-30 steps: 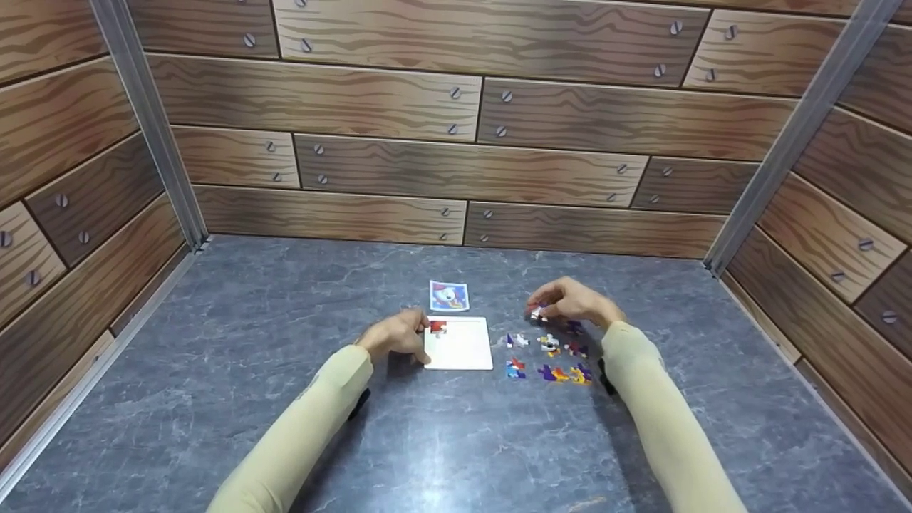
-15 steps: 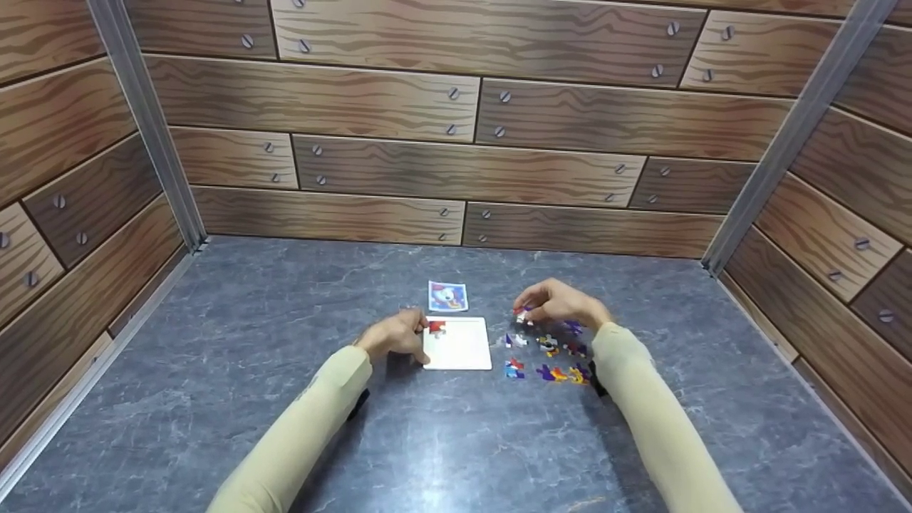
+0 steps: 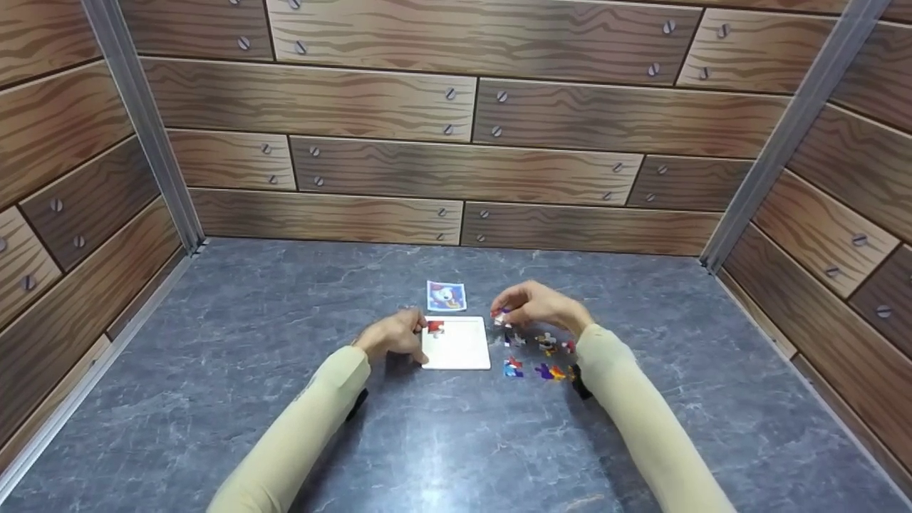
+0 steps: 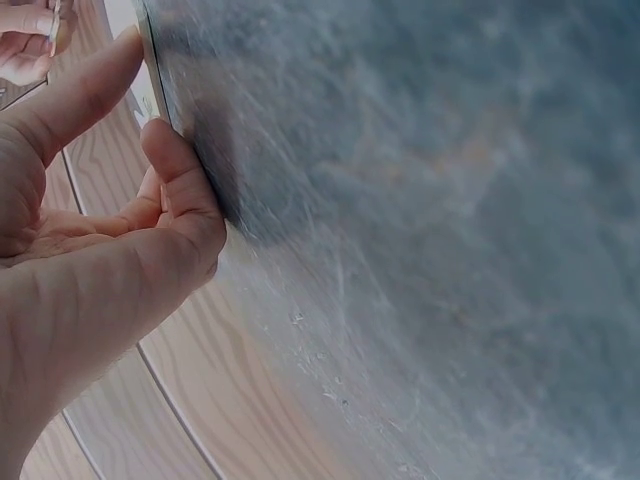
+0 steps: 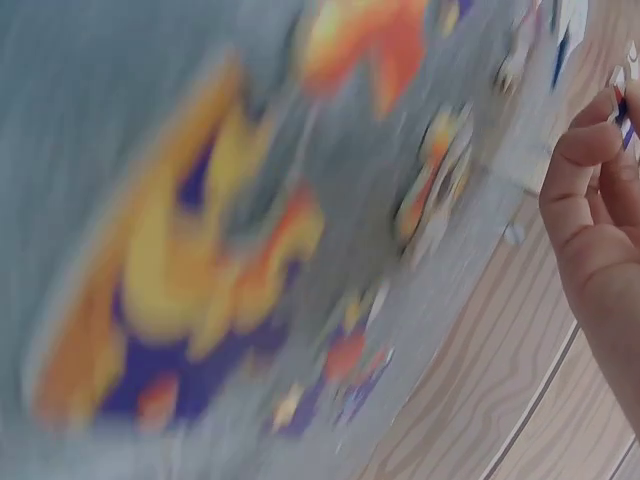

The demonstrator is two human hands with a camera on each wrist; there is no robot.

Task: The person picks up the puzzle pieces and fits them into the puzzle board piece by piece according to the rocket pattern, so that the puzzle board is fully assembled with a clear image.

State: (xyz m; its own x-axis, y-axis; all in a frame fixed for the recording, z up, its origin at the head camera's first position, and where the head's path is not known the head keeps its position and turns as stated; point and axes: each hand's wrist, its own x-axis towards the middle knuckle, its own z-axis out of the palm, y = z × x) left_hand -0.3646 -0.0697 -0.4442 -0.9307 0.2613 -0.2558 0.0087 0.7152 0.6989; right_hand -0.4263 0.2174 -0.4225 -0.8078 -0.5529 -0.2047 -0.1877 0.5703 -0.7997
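Observation:
My left hand (image 3: 393, 335) rests at the left side of a white puzzle board (image 3: 459, 350). Its thumb touches near the front corner and a finger the back corner; in the left wrist view, digits (image 4: 95, 90) lie spread along the board's edge. A red puzzle piece (image 3: 435, 327) sits in the board's back left corner. Just beyond the board's right edge, my right hand (image 3: 540, 305) pinches a red and white puzzle piece (image 3: 499, 318) between thumb and fingers. This piece also shows between the fingertips in the right wrist view, at the right border.
Several loose puzzle pieces lie right of the board, including a blue and red one (image 3: 513, 368), a purple and orange one (image 3: 550, 372) and a white and yellow one (image 3: 547, 343). A picture card (image 3: 447, 296) lies behind the board. Wood-patterned walls (image 3: 456, 164) enclose the grey table (image 3: 299, 292).
My right hand has moved left with the pinched puzzle piece, from above the back of the loose pieces toward the board. My left hand has stayed at the board's edge.

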